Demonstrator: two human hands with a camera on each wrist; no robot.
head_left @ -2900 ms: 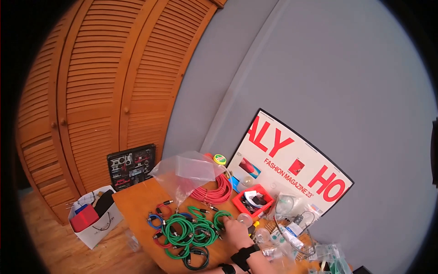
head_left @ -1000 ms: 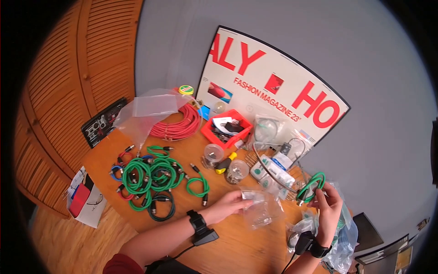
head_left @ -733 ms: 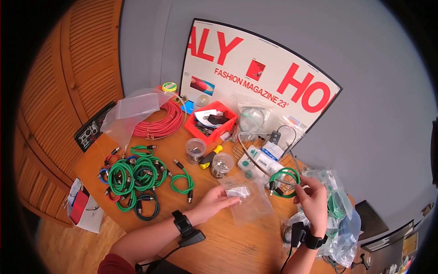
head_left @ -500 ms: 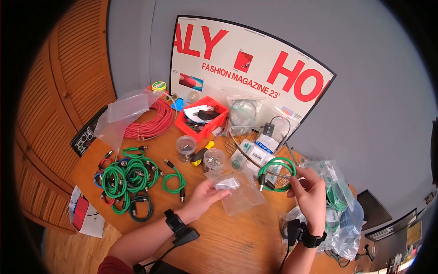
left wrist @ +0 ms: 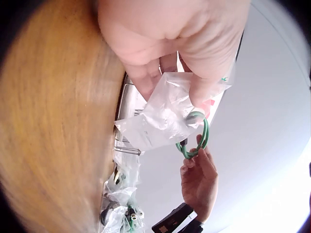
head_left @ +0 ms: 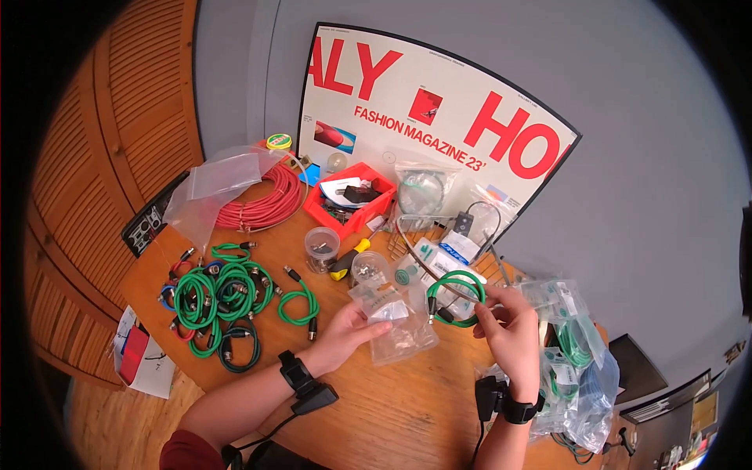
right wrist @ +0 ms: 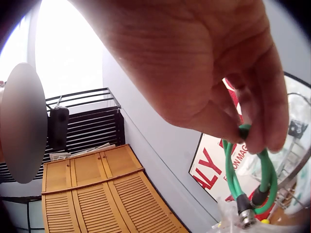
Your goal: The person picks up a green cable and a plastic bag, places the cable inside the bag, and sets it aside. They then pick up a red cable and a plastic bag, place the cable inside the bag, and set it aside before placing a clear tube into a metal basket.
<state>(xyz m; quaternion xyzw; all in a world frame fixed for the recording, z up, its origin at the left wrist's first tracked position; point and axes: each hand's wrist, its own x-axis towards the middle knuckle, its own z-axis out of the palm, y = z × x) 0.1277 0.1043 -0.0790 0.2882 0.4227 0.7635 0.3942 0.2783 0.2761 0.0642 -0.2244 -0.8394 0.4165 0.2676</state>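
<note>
A clear plastic zip bag (head_left: 398,327) is pinched between the thumb and fingers of my left hand (head_left: 349,332), over the front of the table. My right hand (head_left: 511,327) pinches a coiled green cable (head_left: 457,276) by its right side; the coil hangs just right of the bag. Two black-and-metal connectors (right wrist: 247,213) dangle at the coil's lower end. In the left wrist view the bag (left wrist: 163,116) overlaps part of the green coil (left wrist: 206,133). Left of the hands, a single green cable (head_left: 298,307) lies on the table beside a pile of green, red and blue cables (head_left: 215,298).
Behind are a red bin (head_left: 352,205), a red cable coil (head_left: 262,205), clear tubs (head_left: 322,249) and a yellow-black screwdriver (head_left: 350,258). Bagged cables (head_left: 576,352) cover the table's right end. A large poster (head_left: 439,102) leans on the wall.
The right hand has carried the green cable leftward from the table's right side, close to the bag. The left hand, first among the cables, now holds the bag. The head view has turned right.
</note>
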